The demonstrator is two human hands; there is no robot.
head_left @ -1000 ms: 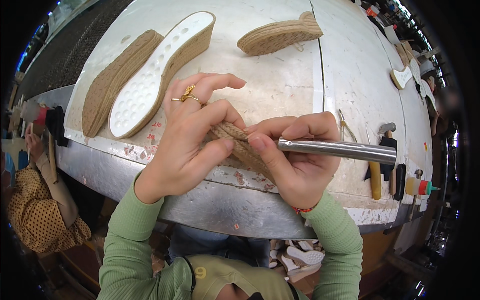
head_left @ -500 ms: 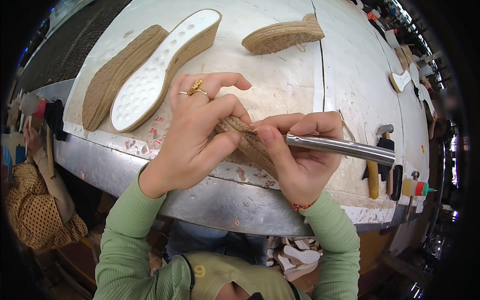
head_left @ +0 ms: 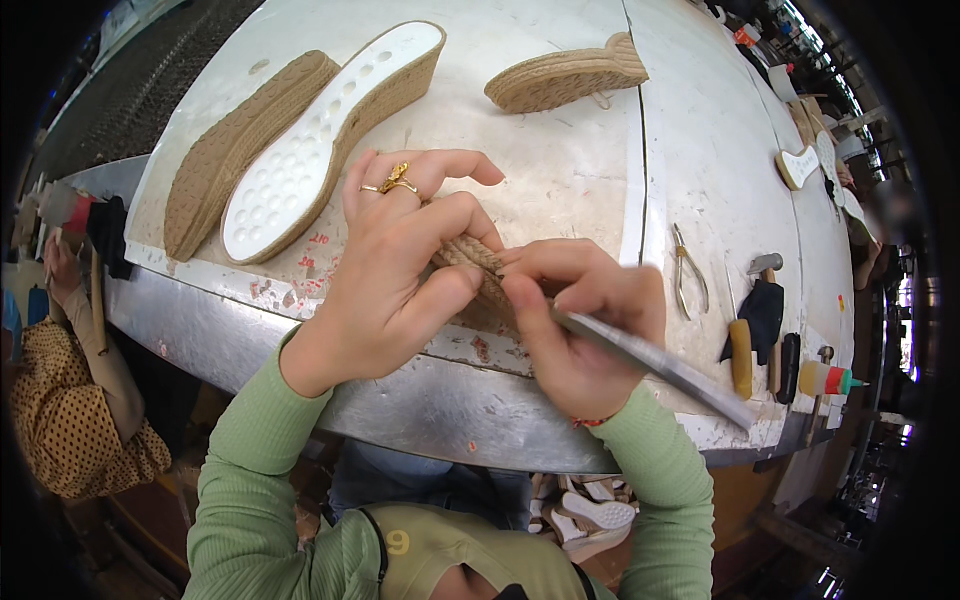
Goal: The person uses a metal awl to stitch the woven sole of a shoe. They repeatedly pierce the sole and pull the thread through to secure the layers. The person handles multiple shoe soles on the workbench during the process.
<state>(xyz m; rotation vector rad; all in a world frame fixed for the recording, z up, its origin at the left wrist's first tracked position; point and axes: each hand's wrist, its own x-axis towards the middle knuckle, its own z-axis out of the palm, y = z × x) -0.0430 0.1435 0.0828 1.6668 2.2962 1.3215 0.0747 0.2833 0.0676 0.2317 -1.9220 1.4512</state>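
My left hand (head_left: 380,275) is closed on a braided jute wedge sole (head_left: 495,293), thumb and forefinger pinching its edge near the front of the table. Against the same edge, my right hand (head_left: 590,330) presses its thumb and fingertips. It also holds a slim, shiny metal rod-like tool (head_left: 665,365), whose blurred shaft slants down to the right from the palm. The tool's working end is hidden by my fingers. Most of the sole lies covered between the two hands.
A brown jute wedge (head_left: 240,160) and a white-topped wedge sole (head_left: 290,165) lie at the left; another wedge (head_left: 570,77) rests farther back. Pliers (head_left: 688,275), a yellow-handled tool (head_left: 740,358), a hammer (head_left: 765,264) and a glue bottle (head_left: 825,378) sit at right. A co-worker's arm (head_left: 115,375) shows far left.
My right hand has turned and shifted slightly left and down, swinging the metal tool's far end downward. The pliers now show fully. My left hand keeps its grip in place.
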